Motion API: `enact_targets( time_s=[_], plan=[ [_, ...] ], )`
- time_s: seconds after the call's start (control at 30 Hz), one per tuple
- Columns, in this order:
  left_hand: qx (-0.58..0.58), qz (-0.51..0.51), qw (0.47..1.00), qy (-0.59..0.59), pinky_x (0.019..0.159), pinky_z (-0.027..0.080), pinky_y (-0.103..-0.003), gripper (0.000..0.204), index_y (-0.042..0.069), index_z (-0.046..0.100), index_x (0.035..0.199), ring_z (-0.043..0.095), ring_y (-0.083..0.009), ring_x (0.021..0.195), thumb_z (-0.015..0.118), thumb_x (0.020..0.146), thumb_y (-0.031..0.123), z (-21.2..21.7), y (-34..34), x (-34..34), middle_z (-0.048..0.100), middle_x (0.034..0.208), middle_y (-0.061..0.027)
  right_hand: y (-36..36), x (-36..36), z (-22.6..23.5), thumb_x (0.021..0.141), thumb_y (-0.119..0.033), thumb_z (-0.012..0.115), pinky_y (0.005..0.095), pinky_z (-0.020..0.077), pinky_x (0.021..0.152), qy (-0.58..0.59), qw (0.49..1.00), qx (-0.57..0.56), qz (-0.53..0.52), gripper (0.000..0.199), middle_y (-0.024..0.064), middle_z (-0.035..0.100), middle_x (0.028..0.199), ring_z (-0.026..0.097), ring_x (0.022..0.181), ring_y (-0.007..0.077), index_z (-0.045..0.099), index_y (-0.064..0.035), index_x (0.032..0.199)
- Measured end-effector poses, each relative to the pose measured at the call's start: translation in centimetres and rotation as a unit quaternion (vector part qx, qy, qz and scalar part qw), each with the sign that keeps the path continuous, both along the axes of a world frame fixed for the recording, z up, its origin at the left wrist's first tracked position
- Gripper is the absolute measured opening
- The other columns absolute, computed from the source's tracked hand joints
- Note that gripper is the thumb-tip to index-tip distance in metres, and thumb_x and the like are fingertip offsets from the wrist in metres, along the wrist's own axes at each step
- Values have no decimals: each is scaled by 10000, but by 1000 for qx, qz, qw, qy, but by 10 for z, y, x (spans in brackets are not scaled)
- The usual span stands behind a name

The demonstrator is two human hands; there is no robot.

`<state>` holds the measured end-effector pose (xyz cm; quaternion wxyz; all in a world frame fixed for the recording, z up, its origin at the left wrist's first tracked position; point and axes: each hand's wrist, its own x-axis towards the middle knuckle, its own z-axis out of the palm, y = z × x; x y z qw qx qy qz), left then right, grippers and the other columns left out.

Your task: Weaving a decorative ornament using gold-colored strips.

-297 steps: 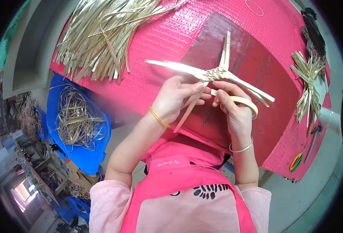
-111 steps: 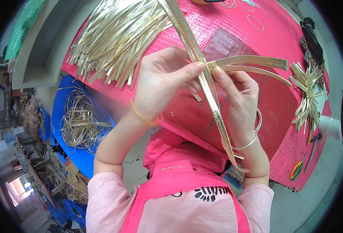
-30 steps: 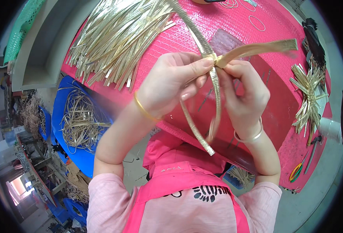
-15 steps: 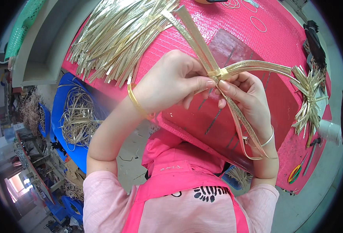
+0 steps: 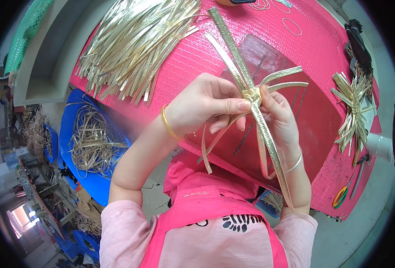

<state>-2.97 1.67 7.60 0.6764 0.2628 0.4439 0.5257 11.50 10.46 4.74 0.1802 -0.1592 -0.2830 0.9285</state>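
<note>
Between my two hands, above a dark red board, are shiny gold strips crossing in a small folded knot. Their ends stick out up, right and down, two of them dangling below my left fingers. My left hand pinches the left side of the crossing between thumb and fingers. At its right side my right hand grips the strips, thumb raised along the knot; some of its fingers are hidden behind them. A long strip hangs past my right wrist.
Loose gold strips lie piled at the far left of the pink table cover. To the right are tied gold bundles, scissors and a hammer-like tool. A blue tub holding strips stands left of the table.
The strips reaching right have been drawn in, and their ends now stand short beside my right thumb. Two ends hang below my left hand. Both hands have shifted slightly.
</note>
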Motion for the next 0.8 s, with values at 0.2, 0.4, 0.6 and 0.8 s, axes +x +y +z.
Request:
enact_targets(
  time_s=[0.2, 0.4, 0.6, 0.8],
  plan=[
    [7, 13, 985, 174, 313, 261, -161, 142, -32, 591, 809, 392, -35, 349, 575, 744, 94, 3, 1, 5, 574, 586, -67, -3, 0, -1, 779, -117, 553, 222, 433, 637, -30, 993, 99, -62, 198, 80, 571, 810, 540, 729, 112, 503, 19, 914],
    [145, 66, 955, 251, 312, 262, -160, 149, -31, 598, 761, 393, -29, 353, 597, 736, 115, -17, 1, 12, 568, 568, -48, -1, -4, 9, 781, -120, 549, 210, 421, 610, -69, 984, 160, -46, 133, 53, 571, 687, 542, 663, 104, 550, 13, 796],
    [30, 15, 972, 233, 316, 266, -162, 161, -35, 595, 757, 410, -27, 372, 600, 735, 125, 2, -2, 3, 573, 574, -49, 14, 13, 1, 757, -154, 583, 226, 418, 653, -189, 936, 293, 41, 195, 51, 578, 755, 524, 680, 91, 563, 17, 850],
    [224, 70, 762, 604, 393, 386, -251, 95, -1, 571, 730, 507, -155, 451, 596, 691, 82, -11, -3, 16, 552, 589, -90, 30, 13, 26, 713, -127, 621, 197, 400, 599, -258, 876, 387, 128, 214, 22, 565, 765, 503, 674, 67, 552, 6, 866]
  ],
)
